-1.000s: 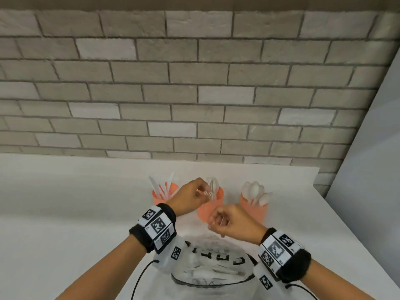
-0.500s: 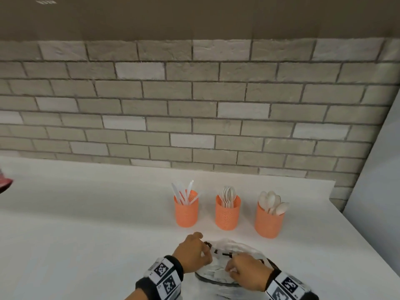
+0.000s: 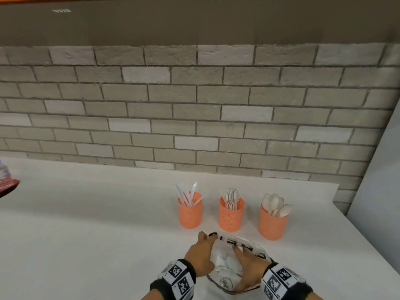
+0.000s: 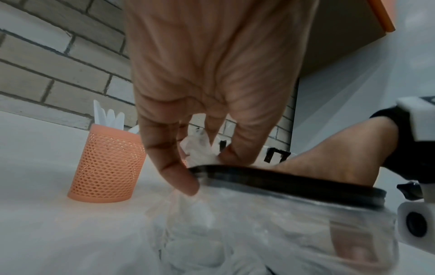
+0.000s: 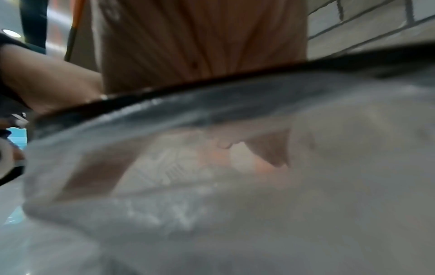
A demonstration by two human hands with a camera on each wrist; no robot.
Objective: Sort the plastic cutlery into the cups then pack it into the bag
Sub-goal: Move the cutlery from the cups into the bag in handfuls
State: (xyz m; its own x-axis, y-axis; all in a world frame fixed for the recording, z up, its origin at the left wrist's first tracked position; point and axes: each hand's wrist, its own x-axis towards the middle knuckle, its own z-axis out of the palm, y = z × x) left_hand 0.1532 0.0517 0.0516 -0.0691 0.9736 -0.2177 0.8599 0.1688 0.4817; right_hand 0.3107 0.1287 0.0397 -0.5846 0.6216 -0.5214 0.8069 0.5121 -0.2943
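Below three orange cups (image 3: pixel 229 215), clear black-rimmed bag (image 3: pixel 242 245), both hands (image 3: pixel 201 256) gripping its mouth

Both forearms are bare, at the bottom of the head view. Each wrist wears a black band: the left wristband (image 3: pixel 173 280) and the right wristband (image 3: pixel 285 282) both carry white blocks printed with black square fiducial markers. A white camera housing (image 4: pixel 416 221) with a round black lens shows at the left wrist view's right edge.

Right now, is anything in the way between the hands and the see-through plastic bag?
Nothing visible. The left hand pinches the black-rimmed clear plastic bag at its rim, and the right hand already reaches inside its open mouth.
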